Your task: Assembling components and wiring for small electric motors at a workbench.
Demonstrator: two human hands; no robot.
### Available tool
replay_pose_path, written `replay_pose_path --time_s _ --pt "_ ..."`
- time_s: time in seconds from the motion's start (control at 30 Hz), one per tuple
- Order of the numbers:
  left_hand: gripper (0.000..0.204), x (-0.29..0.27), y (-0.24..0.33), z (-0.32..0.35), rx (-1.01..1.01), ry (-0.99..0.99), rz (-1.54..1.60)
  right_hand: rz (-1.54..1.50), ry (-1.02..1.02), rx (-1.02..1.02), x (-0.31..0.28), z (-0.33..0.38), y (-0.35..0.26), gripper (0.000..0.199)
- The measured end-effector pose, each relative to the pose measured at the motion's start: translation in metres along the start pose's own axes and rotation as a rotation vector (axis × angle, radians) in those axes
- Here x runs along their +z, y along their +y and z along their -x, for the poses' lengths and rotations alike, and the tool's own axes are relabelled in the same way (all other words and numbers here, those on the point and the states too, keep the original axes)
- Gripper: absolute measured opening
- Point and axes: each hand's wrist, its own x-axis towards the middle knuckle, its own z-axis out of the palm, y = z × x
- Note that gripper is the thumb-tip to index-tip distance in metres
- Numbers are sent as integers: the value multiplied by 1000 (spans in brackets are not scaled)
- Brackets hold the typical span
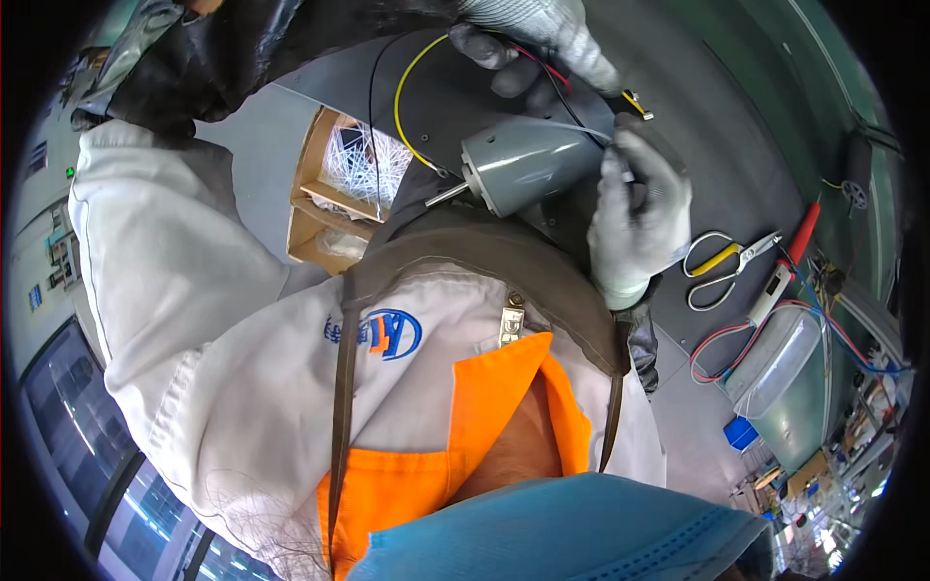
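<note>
A grey cylindrical motor (533, 163) lies on its side in front of me, its metal shaft pointing left. My left hand (542, 39), in a grey-white glove, is above it with its fingers closed around thin wires. A yellow wire (399, 102) with a ring terminal loops from that hand toward the shaft end. A red wire (542, 64) and a black wire (573, 108) run down from it. My right hand (639, 208), also gloved, is at the motor's right end, its fingertips pinching the black wire. A small yellow-sleeved terminal (636, 105) sticks out near the left fingertips.
Yellow-handled scissors (728, 263) lie to the right on the dark table (678, 58). Beside them is a red test probe (804, 232) with red and blue leads. A clear plastic case (775, 360) is nearer. A cardboard box (308, 179) with thin white strips stands left.
</note>
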Motion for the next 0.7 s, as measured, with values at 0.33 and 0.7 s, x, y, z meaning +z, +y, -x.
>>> replay_pose_path --time_s 0.33,0.7 --pt "39 25 -26 4 327 289 -67 438 -166 -499 4 -1 3 46" --pt "46 34 -10 6 227 380 -92 379 -112 -336 9 3 1 38"
